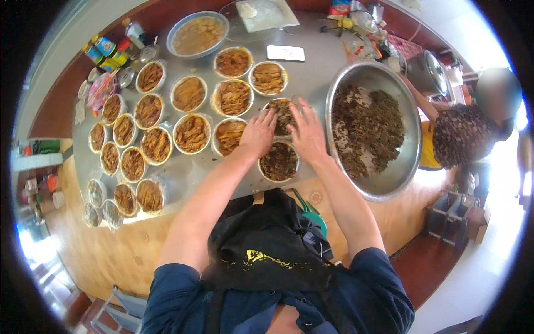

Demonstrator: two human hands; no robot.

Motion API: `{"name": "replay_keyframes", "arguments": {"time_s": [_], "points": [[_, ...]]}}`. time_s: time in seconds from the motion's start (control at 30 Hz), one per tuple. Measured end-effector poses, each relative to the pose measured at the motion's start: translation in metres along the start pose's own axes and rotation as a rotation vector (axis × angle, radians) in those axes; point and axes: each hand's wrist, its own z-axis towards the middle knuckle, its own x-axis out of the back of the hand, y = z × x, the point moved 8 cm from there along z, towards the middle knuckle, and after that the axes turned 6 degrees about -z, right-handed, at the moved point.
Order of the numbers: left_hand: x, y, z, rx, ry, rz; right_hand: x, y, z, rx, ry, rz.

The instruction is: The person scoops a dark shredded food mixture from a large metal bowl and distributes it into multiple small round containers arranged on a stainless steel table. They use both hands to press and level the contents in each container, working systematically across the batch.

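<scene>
Both my hands rest on a bowl heaped with dark chopped greens, near the middle of the metal table. My left hand touches its left side and my right hand its right side, fingers apart. Just nearer to me stands a second bowl of dark greens. To the right lies a large metal basin holding loose dark chopped greens. Several bowls of browned sliced meat, such as one bowl, stand to the left, some with plastic film around them.
A basin of cloudy liquid, a white tray and a phone lie at the back. Bottles stand back left, with a pink plastic bag nearby. Another person stands beyond the metal basin at the right.
</scene>
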Motion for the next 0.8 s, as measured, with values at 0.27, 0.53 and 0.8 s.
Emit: {"name": "replay_keyframes", "arguments": {"time_s": [0.27,0.53,0.8], "points": [[0.017,0.000,-0.079,-0.031,0.476,-0.371,0.037,0.236,-0.049,-0.635,-0.058,-0.013],[0.002,0.015,-0.186,0.401,0.494,-0.595,-0.029,0.222,-0.003,-0.438,-0.435,-0.260],[0.006,0.035,-0.192,0.490,0.667,-0.532,-0.002,0.260,0.013,-0.202,-0.149,-0.070]]}}
